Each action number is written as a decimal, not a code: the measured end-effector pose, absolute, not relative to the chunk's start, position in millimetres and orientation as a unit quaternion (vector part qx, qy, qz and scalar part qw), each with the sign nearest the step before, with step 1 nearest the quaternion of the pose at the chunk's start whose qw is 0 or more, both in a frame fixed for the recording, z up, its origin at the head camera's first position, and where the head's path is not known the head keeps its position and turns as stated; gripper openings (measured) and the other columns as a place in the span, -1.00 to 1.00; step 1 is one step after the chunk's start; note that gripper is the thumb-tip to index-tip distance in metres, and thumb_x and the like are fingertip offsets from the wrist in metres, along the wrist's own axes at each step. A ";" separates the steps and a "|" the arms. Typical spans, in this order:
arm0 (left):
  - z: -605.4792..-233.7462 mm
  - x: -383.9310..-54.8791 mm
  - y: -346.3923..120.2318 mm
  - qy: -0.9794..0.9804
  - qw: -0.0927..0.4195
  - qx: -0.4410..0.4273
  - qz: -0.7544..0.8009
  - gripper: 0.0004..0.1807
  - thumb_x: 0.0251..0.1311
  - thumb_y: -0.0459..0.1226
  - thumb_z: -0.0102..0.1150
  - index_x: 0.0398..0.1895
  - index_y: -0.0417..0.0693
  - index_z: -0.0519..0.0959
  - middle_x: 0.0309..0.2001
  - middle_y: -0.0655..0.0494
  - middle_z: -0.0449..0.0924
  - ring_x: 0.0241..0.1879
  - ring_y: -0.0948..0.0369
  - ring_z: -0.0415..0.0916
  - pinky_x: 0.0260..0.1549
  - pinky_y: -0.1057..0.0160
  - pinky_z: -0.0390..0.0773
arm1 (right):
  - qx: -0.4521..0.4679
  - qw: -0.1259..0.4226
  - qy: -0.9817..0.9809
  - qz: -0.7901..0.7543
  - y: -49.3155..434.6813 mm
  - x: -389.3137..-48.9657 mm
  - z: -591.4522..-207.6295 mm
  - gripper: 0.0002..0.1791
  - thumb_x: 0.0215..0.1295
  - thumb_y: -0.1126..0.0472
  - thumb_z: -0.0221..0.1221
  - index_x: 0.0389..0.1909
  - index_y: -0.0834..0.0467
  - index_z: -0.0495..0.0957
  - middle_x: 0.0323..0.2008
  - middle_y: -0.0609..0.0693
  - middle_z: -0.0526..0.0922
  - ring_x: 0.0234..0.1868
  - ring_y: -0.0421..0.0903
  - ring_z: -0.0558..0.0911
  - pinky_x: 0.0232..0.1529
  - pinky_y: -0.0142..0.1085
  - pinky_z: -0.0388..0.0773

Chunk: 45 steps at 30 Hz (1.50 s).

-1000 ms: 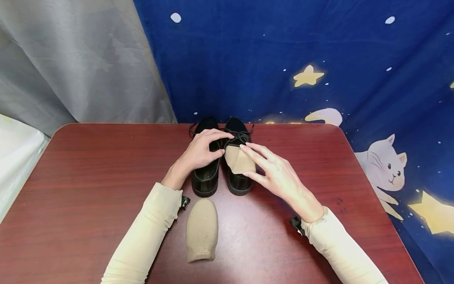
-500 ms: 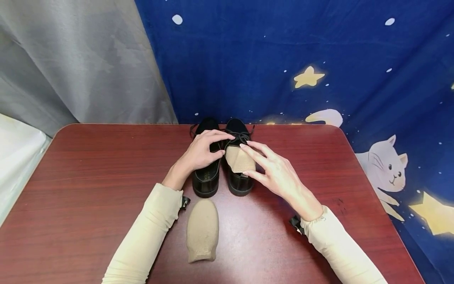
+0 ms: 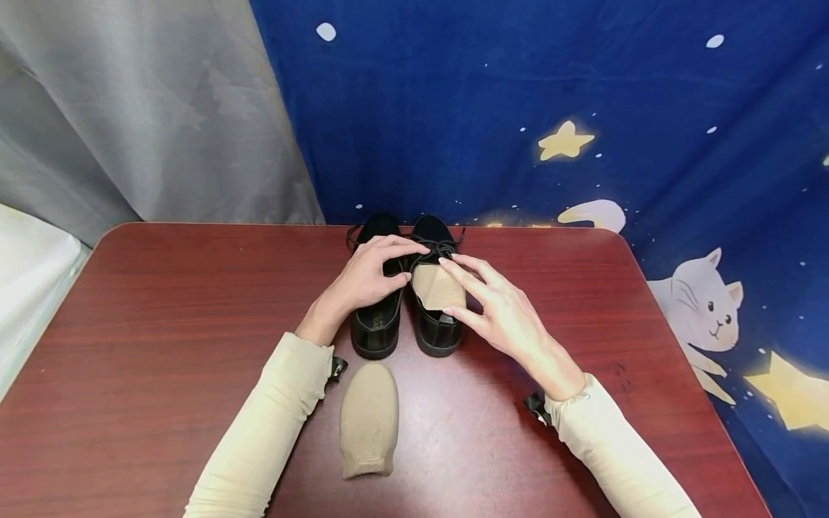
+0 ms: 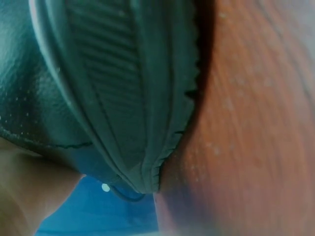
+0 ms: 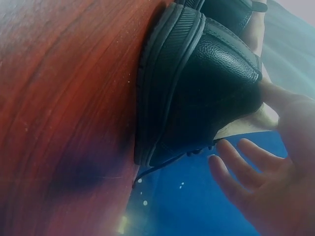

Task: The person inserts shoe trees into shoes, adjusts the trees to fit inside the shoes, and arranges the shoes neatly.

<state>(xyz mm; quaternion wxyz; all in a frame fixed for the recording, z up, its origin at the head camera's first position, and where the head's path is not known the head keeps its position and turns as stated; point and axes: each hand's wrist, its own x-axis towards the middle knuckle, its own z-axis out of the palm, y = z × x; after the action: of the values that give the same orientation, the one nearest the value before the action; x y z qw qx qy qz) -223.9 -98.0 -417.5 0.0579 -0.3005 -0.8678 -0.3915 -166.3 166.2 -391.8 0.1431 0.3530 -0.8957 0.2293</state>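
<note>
Head view: left hand (image 3: pixel 365 279) curled over left black shoe (image 3: pixel 376 316), fingertips at laces. Right hand (image 3: pixel 501 309) spread, fingers straight, pressing tan sock (image 3: pixel 439 288) into right black shoe (image 3: pixel 436 327). Second sock (image 3: pixel 368 419) flat on table (image 3: pixel 162 324), near left forearm.
L wrist: sole (image 4: pixel 128 93) close-up, grip not visible.
R wrist: right hand (image 5: pixel 268 191) fingers spread beside shoe heel (image 5: pixel 206 93).

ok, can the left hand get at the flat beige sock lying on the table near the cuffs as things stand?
Probably yes. The flat beige sock lies uncovered on the red-brown wooden table, just beside the left forearm, but the left hand rests on the left black leather shoe and would have to let go and draw back.
</note>
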 end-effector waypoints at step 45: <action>-415.4 -224.4 -103.5 -0.863 0.049 -0.318 -0.391 -0.45 0.16 -0.33 0.27 0.27 0.17 0.57 0.25 0.08 0.50 0.25 0.01 0.34 0.23 -0.11 0.26 | 0.345 0.157 -0.889 0.257 163.3 -171.1 -405.3 -0.21 0.20 0.08 0.39 0.46 -0.11 0.33 0.39 0.07 0.32 0.03 -0.07 0.65 -0.11 -0.16 0.62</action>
<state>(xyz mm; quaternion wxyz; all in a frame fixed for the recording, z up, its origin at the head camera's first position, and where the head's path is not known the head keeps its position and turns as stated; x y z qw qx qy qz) -224.4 -103.5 -415.4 0.0495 -0.3178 -0.8626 -0.3906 -171.1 163.3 -405.3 0.1572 0.3452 -0.8889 0.2568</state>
